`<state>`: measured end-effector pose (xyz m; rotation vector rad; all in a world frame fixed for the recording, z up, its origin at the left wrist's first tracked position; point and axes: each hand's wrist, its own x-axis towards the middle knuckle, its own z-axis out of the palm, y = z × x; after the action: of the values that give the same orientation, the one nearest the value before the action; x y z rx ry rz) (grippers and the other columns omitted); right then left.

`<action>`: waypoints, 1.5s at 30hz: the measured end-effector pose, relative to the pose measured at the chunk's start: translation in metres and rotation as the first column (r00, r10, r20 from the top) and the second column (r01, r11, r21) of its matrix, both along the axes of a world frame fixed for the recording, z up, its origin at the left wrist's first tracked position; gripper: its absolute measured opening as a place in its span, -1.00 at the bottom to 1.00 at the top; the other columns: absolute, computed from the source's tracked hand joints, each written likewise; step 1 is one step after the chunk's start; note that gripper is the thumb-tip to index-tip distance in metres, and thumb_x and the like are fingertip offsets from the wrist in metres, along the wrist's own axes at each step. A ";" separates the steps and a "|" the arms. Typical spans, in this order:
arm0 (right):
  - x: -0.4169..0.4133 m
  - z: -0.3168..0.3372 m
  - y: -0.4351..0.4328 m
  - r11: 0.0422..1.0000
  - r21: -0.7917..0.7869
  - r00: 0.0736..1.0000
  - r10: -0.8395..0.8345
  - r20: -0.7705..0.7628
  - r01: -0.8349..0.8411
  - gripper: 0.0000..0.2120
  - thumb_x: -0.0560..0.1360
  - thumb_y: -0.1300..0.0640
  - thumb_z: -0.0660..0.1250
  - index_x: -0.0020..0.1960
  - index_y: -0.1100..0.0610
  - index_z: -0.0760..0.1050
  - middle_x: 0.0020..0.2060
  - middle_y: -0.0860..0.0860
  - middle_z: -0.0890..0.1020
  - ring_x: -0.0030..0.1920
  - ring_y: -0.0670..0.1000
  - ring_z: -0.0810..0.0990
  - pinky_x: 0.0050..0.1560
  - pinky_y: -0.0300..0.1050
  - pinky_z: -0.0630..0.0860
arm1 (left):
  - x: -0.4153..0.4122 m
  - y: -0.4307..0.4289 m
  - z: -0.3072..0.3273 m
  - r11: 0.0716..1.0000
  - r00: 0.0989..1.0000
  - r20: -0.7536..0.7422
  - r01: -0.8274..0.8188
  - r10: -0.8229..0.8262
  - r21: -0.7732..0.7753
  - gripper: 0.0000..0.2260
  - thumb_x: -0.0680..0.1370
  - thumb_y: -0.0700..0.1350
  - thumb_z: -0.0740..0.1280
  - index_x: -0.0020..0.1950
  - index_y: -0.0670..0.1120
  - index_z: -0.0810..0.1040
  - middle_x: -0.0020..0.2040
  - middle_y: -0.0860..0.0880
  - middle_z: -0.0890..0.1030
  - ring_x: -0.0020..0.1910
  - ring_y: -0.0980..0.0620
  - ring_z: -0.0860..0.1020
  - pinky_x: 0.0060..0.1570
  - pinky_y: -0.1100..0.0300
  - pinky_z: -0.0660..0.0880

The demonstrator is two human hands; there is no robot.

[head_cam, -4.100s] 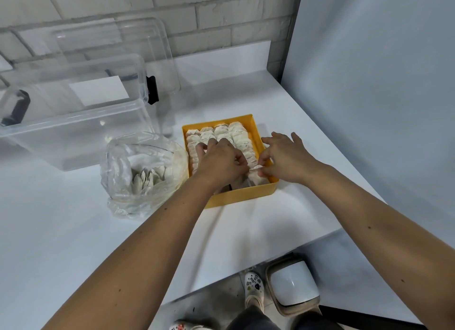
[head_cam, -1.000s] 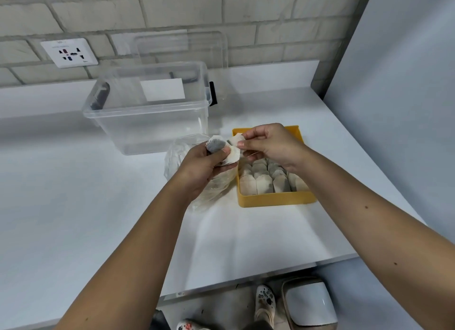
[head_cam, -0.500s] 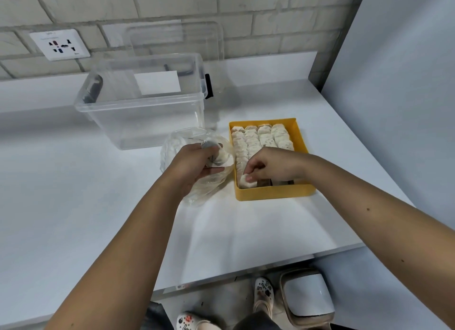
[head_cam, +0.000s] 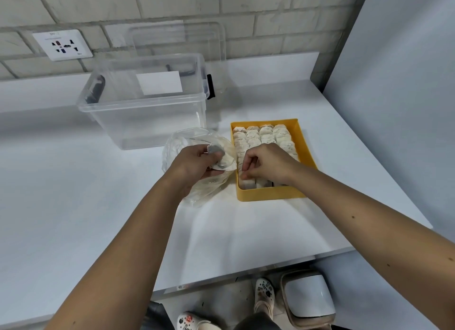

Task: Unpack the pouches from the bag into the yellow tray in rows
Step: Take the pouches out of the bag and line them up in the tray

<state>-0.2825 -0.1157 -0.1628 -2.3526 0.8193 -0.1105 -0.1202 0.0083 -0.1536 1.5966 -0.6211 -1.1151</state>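
The yellow tray (head_cam: 268, 196) sits on the white table, holding rows of pale pouches (head_cam: 267, 135) standing on edge. My right hand (head_cam: 267, 162) reaches into the tray's near left corner. Its curled fingers pinch a pouch (head_cam: 246, 183) at the near end of the leftmost row. Left of the tray lies the crumpled clear bag (head_cam: 176, 142). Over the bag's mouth, my left hand (head_cam: 194, 163) grips a small stack of pouches (head_cam: 222, 158). The bag's contents are hidden behind that hand.
A clear storage box (head_cam: 147, 112) stands behind the bag, and its lid (head_cam: 197, 38) leans on the brick wall. A grey partition (head_cam: 394, 83) closes the right side. The table's front edge (head_cam: 246, 273) is near, with a white bin (head_cam: 307, 297) on the floor below.
My right hand took a pouch from the stack in my left hand and lowered it into the near end of the tray's left row. My left hand sank back over the bag.
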 end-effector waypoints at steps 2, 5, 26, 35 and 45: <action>0.000 0.006 -0.006 0.996 0.065 0.988 -0.075 0.134 0.067 -0.85 0.36 0.15 0.56 -0.10 0.04 0.64 -0.21 -0.11 0.66 -0.21 -0.25 0.59 -0.13 -0.27 0.51 | -0.001 0.000 0.001 1.000 1.000 -0.018 0.018 -0.018 -0.015 -0.86 0.58 -0.22 0.38 0.11 -0.22 0.63 -0.02 -0.13 0.68 -0.12 0.03 0.66 -0.12 0.24 0.64; 0.002 0.022 -0.010 0.978 0.170 0.939 -0.167 0.300 0.120 -0.87 0.49 0.13 0.44 0.04 0.07 0.65 -0.13 -0.09 0.64 -0.23 -0.30 0.53 -0.14 -0.35 0.43 | -0.003 0.000 0.004 0.998 0.997 -0.050 0.059 -0.061 -0.036 -0.88 0.57 -0.24 0.38 0.09 -0.19 0.64 -0.05 -0.10 0.70 -0.14 0.06 0.68 -0.17 0.27 0.62; -0.023 0.017 -0.002 0.875 0.389 0.942 -0.331 0.047 0.288 -0.84 0.33 0.12 0.59 -0.18 0.07 0.61 -0.11 0.04 0.70 0.03 0.10 0.65 0.18 0.09 0.56 | -0.005 -0.003 0.003 1.000 0.999 0.038 -0.028 0.027 0.011 -0.70 0.56 -0.30 0.39 0.29 -0.15 0.60 0.16 -0.18 0.62 -0.03 0.01 0.64 -0.15 0.30 0.63; -0.017 0.007 0.014 0.913 0.290 0.957 -0.257 -0.138 0.287 -0.79 0.29 0.09 0.61 -0.18 0.04 0.60 -0.16 -0.02 0.68 0.01 0.07 0.63 0.09 -0.03 0.55 | -0.009 -0.010 0.002 0.995 0.995 0.030 -0.095 0.096 -0.021 -0.77 0.60 -0.31 0.31 0.22 -0.13 0.60 0.12 -0.11 0.52 -0.02 0.03 0.58 -0.03 0.16 0.65; -0.010 0.011 0.022 0.954 0.045 0.949 -0.289 -0.130 0.297 -0.69 0.27 -0.06 0.59 -0.11 -0.07 0.53 -0.14 -0.11 0.65 0.00 0.01 0.60 0.17 0.11 0.49 | -0.010 -0.011 0.001 0.992 0.984 0.127 -0.125 0.122 0.013 -0.73 0.51 -0.24 0.38 0.17 -0.02 0.65 -0.19 -0.04 0.61 -0.20 0.03 0.53 -0.05 0.09 0.58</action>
<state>-0.2921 -0.0939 -0.1522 -2.1806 1.2127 -0.0642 -0.1300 -0.0025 -0.1531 1.7094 -0.5862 -0.9377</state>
